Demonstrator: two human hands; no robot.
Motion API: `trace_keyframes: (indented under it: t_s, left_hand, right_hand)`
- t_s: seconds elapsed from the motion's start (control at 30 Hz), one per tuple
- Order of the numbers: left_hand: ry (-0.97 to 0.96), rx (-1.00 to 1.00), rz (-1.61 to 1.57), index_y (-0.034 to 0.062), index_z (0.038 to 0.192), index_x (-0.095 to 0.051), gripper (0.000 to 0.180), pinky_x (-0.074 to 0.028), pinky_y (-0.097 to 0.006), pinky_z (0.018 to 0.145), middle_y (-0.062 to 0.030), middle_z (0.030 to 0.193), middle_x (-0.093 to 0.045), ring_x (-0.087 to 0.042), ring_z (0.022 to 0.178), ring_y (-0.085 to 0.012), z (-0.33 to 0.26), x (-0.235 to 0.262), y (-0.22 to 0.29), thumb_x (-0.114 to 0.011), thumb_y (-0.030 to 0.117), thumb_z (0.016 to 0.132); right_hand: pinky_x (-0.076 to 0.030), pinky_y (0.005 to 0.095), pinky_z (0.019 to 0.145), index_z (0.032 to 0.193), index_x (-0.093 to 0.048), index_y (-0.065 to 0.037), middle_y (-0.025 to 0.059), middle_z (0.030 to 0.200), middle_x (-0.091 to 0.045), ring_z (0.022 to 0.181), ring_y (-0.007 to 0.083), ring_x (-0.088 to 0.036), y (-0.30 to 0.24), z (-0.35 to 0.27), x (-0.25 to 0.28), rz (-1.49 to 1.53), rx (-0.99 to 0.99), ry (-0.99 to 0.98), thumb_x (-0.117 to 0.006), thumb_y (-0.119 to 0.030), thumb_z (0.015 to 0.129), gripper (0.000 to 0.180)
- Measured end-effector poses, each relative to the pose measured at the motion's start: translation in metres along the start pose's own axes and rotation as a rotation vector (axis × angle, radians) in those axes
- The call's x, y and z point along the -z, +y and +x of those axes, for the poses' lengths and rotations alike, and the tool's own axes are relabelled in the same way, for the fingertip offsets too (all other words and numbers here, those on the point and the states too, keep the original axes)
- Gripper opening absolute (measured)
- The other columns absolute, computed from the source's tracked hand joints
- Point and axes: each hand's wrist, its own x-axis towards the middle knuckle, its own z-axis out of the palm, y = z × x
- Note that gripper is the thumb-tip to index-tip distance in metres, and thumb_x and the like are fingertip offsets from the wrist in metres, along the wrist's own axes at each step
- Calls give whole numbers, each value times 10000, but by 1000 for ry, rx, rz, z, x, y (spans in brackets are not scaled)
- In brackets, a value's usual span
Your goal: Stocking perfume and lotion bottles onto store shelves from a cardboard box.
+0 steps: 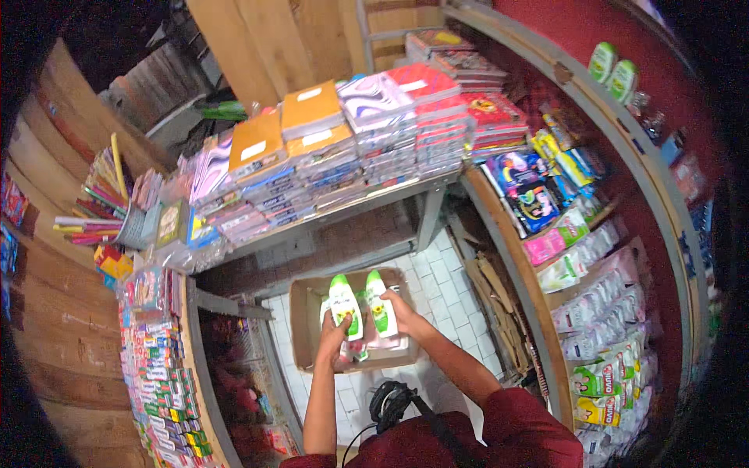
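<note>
Two white bottles with green caps are held side by side over an open cardboard box (306,352) on the tiled floor. My left hand (334,342) is closed round the lower part of the left bottle (343,300). Its mate, the right bottle (381,300), is gripped by my right hand (402,313) along its right side. Both bottles stand roughly upright in the picture, caps away from me. Beneath them, more packages lie in the box, mostly hidden by my hands and the bottles.
Stacked notebooks (312,140) fill the shelf top ahead. Packets (597,343) line the right shelves, and two similar green-capped bottles (612,72) stand high on the right. Small boxes (160,374) crowd the left shelf. A black device with a strap (392,404) hangs before my body.
</note>
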Motion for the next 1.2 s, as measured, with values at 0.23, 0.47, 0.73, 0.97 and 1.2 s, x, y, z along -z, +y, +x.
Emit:
trace_keyframes:
  t_s: [0.23, 0.47, 0.73, 0.97, 1.2]
  left_hand:
    - [-190, -142, -145, 29, 1188, -454, 414, -386, -194, 520, -39, 977, -626, -563, 739, -61, -49, -131, 126, -636, 206, 862]
    - [-429, -323, -189, 30, 1168, -459, 376, -429, -186, 549, -58, 1007, -626, -584, 774, -72, -70, -256, 208, -640, 136, 855]
    - [-667, -461, -261, -3, 1219, -441, 388, -438, -300, 887, -117, 1119, -583, -558, 1020, -164, -82, -363, 303, -599, 78, 874]
    - [-873, -663, -305, -4, 1212, -458, 392, -453, -290, 864, -96, 1110, -593, -573, 987, -149, -47, -456, 403, -615, 85, 864]
    - [-1123, -690, -374, -5, 1163, -492, 319, -495, -277, 798, -82, 1063, -605, -589, 931, -129, 20, -538, 506, -598, 41, 866]
  right_hand:
    - [-532, 360, 781, 1209, -477, -2, 152, 1088, -611, 903, 231, -638, -106, -150, -10, -79, 302, -38, -460, -271, 903, 408]
    - [-463, 279, 877, 1262, -436, 4, 75, 1158, -567, 1037, 131, -552, -193, -277, -17, -220, 715, 80, -487, -185, 951, 367]
    - [-466, 272, 844, 1221, -453, 10, 68, 1091, -588, 974, 109, -557, -282, -387, -43, -448, 1206, 172, -549, -146, 921, 352]
    - [-485, 258, 792, 1172, -484, 26, 74, 1024, -623, 896, 114, -594, -357, -439, -70, -507, 1506, 260, -551, -150, 919, 316]
    - [-495, 271, 749, 1111, -502, 48, 109, 981, -628, 842, 130, -607, -461, -446, -85, -611, 1796, 626, -600, -120, 872, 309]
